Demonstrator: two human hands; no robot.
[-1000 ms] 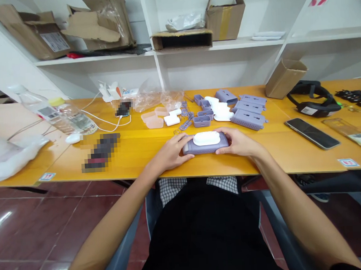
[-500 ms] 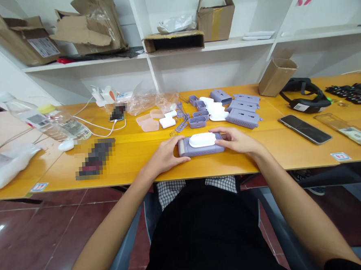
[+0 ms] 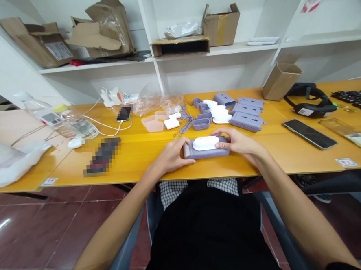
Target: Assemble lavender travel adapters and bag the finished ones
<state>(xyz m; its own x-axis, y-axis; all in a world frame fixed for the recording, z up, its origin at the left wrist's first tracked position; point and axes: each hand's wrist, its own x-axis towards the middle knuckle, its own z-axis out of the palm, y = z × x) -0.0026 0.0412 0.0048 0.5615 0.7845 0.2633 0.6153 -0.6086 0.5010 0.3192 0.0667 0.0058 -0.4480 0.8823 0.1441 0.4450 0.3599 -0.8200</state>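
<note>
A purple plastic casing (image 3: 210,153) lies lengthwise on the table near its front edge. On top of it sits a white oval cover (image 3: 204,143). My left hand (image 3: 173,155) is wrapped round the casing's left end, thumb in front and fingers behind. With thumb and forefinger, my right hand (image 3: 238,141) grips the cover's right end, while its other fingers are hidden behind the casing. Just beyond are purple springs (image 3: 186,127), small purple cups (image 3: 201,124), white covers (image 3: 221,115) and flat perforated purple panels (image 3: 246,120).
Pale pink trays (image 3: 153,124) and white cylinders (image 3: 171,122) lie back left, near crumpled plastic bags (image 3: 149,102). Bottles (image 3: 76,124) lean at the left. A phone (image 3: 309,133), a black headset (image 3: 311,102) and a cardboard box (image 3: 281,82) are at the right. Shelves stand behind.
The view has shifted slightly, so everything appears a little further right. Both hands keep nearly the same hold on the casing and the white cover.
</note>
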